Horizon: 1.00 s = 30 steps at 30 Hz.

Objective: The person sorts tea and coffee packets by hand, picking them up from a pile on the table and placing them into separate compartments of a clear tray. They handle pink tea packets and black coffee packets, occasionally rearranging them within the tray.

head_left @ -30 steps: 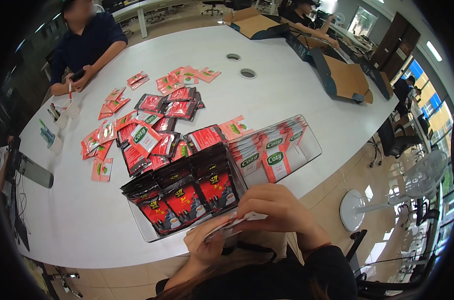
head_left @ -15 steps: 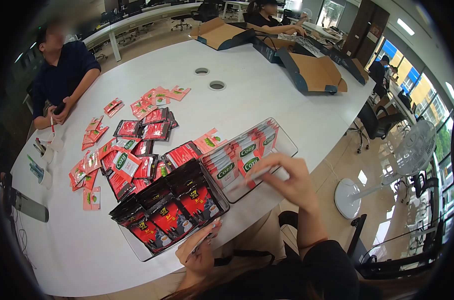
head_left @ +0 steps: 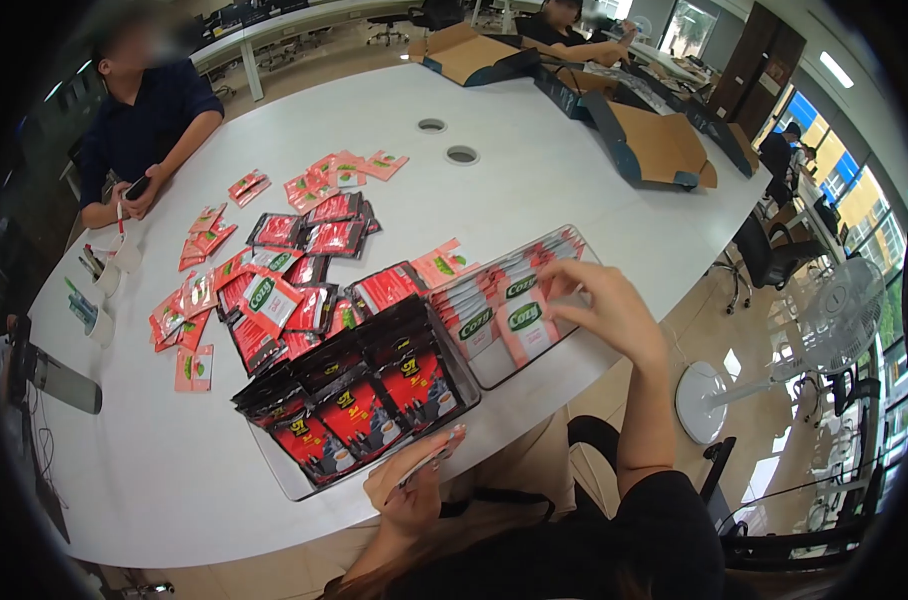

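My right hand (head_left: pixel 609 315) is over the clear tray (head_left: pixel 504 380), its thumb and fingers pinching the right edge of a pink-and-white Cozy tea sachet (head_left: pixel 526 330). Behind that sachet, more tea sachets (head_left: pixel 474 325) stand in rows inside the tray. Below, at the table's edge, my left hand (head_left: pixel 406 488) is closed around thin packets (head_left: pixel 436 458) seen nearly edge-on; their print is hidden. Between my hands and the loose pile sits a second clear tray (head_left: pixel 292 484), filled with black-and-red coffee sachets (head_left: pixel 352 412) standing in rows.
Loose coffee sachets (head_left: pixel 336 238) and pink tea sachets (head_left: pixel 314 182) lie scattered across the white table (head_left: pixel 374 120). Pen cups (head_left: pixel 100 328) stand at the left, near a seated person (head_left: pixel 149 120). Open cardboard boxes (head_left: pixel 654 140) are at the far right; a floor fan (head_left: pixel 839 310) stands beyond the edge.
My right hand has lowered a tea sachet from above the tray into its front part, where its Cozy label now faces up. My left hand keeps its grip. The view has shifted slightly.
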Motion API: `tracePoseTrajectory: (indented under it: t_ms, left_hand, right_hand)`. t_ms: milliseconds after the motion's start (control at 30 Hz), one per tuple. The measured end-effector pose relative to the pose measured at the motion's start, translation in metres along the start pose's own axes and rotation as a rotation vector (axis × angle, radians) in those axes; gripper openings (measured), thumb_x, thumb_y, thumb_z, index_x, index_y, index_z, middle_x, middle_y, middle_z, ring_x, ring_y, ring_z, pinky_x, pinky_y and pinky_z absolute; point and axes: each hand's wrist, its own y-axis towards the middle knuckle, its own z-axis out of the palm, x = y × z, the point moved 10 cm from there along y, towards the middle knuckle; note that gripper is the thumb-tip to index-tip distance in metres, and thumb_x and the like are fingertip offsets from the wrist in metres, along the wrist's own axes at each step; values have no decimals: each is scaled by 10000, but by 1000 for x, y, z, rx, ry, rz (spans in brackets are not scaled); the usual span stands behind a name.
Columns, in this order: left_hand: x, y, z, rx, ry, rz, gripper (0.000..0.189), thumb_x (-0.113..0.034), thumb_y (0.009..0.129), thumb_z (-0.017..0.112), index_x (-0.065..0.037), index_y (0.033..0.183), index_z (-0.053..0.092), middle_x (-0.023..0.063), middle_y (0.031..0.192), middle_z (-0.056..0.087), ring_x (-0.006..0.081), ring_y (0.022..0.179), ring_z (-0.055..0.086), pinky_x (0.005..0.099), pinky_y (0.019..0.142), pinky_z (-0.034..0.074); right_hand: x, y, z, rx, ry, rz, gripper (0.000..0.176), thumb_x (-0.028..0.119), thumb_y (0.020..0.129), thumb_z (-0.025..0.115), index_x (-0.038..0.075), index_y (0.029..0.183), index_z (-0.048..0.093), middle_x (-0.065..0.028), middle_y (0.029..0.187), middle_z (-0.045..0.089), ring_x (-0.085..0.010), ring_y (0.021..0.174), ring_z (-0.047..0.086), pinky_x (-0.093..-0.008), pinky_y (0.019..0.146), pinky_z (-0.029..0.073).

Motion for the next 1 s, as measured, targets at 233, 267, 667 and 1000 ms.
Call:
tracePoseTrajectory:
  t_ms: [233, 267, 667, 1000]
  left_hand:
    - [-3, 3, 2, 27, 31, 7, 178, 89, 861, 530, 90, 1011, 627, 191, 955, 697, 266, 868, 701, 314, 799, 543]
    - [-2, 2, 1, 27, 36, 6, 177, 86, 860, 534, 90, 1010, 627, 192, 956, 697, 265, 870, 701, 313, 800, 542]
    - [-6, 5, 3, 60, 50, -7, 210, 75, 833, 526, 79, 1012, 636, 178, 980, 698, 274, 895, 696, 315, 820, 533]
    - [-5, 6, 3, 83, 98, -9, 185, 55, 848, 531, 83, 998, 635, 179, 983, 697, 282, 899, 695, 324, 820, 534]
  right_hand:
    - [19, -2, -5, -76, -32, -65, 179, 197, 799, 684, 41, 886, 671, -81, 817, 668, -242, 748, 627, -325, 674, 480]
    - [21, -4, -1, -18, -39, -49, 188, 224, 815, 674, 44, 868, 682, -86, 811, 672, -245, 737, 628, -326, 661, 479]
    - [40, -23, 56, 498, -82, -246, 516, 510, 814, 637, 96, 1120, 676, -108, 1002, 678, -283, 937, 625, -355, 823, 486]
    - [38, -10, 64, 557, -66, -286, 631, 481, 741, 725, 109, 1236, 607, -131, 1048, 624, -286, 978, 587, -359, 840, 462]
